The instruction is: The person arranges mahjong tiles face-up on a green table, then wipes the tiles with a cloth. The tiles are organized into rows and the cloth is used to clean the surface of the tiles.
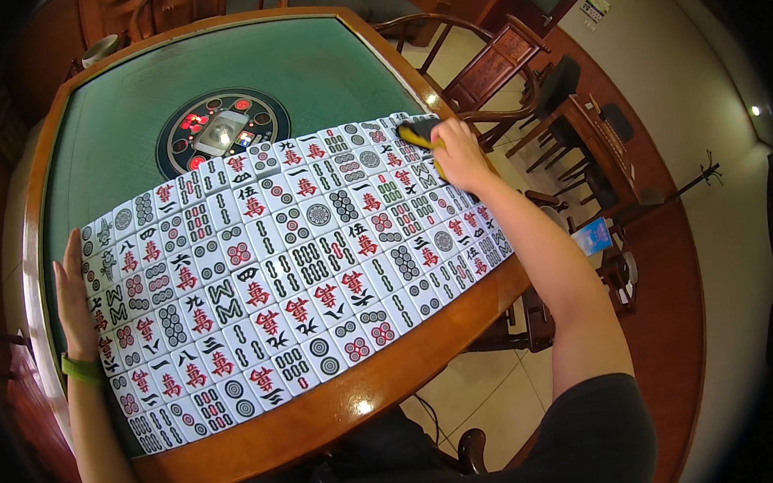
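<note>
Rows of white mahjong tiles (pixel 295 267) lie face up, packed edge to edge, on the near part of a mahjong table with a green top (pixel 322 59). My left hand (pixel 76 293), with a green band at the wrist, rests upright along the left edge of the tiles, fingers extended and holding nothing. At the far right corner of the tiles my right hand (pixel 462 154) grips a black and yellow cloth or brush (pixel 416 135), partly hidden by the fingers. It touches the tiles there. Beyond the tiles, a round black centre panel (pixel 166 141) has lit red parts.
The raised wooden rim (pixel 343 403) of the table runs along my side. Carved wooden chairs (pixel 498 55) stand to the right, near a wooden side table (pixel 596 136). A blue box or packet (pixel 592 236) sits beyond my right arm. A bowl (pixel 101 51) is near the far left corner.
</note>
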`<state>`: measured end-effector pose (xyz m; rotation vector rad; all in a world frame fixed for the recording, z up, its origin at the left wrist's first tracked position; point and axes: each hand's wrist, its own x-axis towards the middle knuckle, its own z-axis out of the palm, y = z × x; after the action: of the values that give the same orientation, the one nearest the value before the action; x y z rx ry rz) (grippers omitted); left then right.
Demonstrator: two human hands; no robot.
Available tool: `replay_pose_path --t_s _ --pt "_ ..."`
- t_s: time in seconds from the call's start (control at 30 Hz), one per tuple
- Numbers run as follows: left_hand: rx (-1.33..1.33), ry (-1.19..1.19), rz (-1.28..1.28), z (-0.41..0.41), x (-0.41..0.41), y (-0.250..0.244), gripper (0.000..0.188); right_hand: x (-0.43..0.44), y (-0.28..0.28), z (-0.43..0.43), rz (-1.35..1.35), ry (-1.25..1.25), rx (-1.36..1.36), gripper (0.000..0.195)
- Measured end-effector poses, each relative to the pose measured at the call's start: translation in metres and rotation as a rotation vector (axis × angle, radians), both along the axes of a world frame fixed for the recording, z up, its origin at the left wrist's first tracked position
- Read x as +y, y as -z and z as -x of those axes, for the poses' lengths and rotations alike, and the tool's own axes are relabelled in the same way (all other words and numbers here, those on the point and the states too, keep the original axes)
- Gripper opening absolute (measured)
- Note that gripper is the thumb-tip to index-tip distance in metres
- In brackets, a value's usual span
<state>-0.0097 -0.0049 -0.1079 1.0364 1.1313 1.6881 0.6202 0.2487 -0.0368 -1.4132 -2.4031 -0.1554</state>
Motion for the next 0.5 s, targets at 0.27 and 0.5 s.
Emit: replay_pose_path --t_s 0.27,0.5 --pt "0.019 -0.051 0.050 -0.006 0.001 -0.001 0.069 -0.091 -0.035 -0.036 0.458 -0.133 0.013 0.005" --pt "0.043 -0.052 0.076 -0.007 0.002 -0.003 0.074 0.045 -0.060 0.024 0.104 -0.005 0.465 0.012"
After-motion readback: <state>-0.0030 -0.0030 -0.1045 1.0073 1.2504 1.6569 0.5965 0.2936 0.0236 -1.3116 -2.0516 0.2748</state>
